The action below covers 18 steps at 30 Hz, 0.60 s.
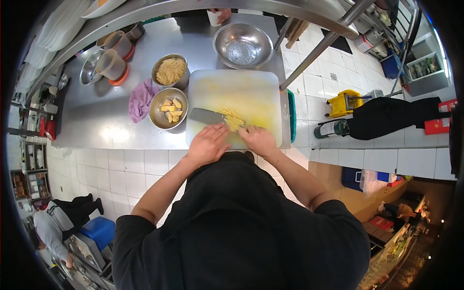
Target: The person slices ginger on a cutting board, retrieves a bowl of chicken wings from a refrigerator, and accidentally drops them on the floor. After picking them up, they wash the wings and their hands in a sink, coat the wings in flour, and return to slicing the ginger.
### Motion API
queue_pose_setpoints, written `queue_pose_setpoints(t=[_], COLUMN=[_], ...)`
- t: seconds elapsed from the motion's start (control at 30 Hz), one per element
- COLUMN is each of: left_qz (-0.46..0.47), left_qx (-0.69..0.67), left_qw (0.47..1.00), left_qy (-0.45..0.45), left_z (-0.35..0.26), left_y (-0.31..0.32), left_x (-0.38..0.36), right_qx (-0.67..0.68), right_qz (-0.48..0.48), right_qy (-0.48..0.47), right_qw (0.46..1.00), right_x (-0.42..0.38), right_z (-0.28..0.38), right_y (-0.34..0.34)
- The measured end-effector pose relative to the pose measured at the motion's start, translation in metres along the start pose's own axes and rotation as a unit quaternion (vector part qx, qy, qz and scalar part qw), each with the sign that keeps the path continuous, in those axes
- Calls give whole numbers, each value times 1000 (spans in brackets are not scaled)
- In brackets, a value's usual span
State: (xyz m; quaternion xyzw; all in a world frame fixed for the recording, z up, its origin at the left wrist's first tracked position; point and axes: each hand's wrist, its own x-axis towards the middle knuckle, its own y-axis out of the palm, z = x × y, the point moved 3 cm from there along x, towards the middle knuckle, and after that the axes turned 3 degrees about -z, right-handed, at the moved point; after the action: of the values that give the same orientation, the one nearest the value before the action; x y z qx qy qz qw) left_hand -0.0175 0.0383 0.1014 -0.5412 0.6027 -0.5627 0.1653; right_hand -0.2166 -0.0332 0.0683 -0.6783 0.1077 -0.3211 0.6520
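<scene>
A wide-bladed knife lies flat over the white cutting board, its blade pointing left. Thin yellow strips, which look like ginger, are heaped at the blade's right end. My right hand is closed just right of the heap, apparently around the knife's handle, which is hidden. Stretched out flat, the fingers of my left hand rest at the near edge of the blade. Left of the board, a steel bowl holds several peeled yellow chunks. Behind it, a steel pot contains pale shreds.
A large steel bowl stands behind the board. A purple cloth and plastic containers are on the steel table. Overhead runs a metal shelf with a post at right. Another person's hand holds a white cup across the table.
</scene>
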Motion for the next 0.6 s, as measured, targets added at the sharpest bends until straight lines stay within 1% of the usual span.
queue_pose_setpoints(t=[0.07,0.2,0.27,0.4,0.47,0.6], left_qz=[92,119,160,174,199,212], left_qx=[10,41,46,55,64,80], left_qw=[996,992,985,982,977,973], left_qy=[-11,-11,-44,-42,-44,-48], left_z=[0,2,9,27,32,25], left_y=[16,30,37,49,53,44], left_x=[-7,-6,-1,6,8,17], right_qx=[13,28,39,53,58,80], right_qz=[-1,-7,-3,-1,-14,-19], right_qy=[-3,-16,-45,-72,-92,-90], right_qw=[1000,999,998,996,994,993], right_x=[-2,-3,-2,1,-1,-3], right_z=[0,-6,-9,-6,-2,-3], right_y=[3,19,30,29,29,30])
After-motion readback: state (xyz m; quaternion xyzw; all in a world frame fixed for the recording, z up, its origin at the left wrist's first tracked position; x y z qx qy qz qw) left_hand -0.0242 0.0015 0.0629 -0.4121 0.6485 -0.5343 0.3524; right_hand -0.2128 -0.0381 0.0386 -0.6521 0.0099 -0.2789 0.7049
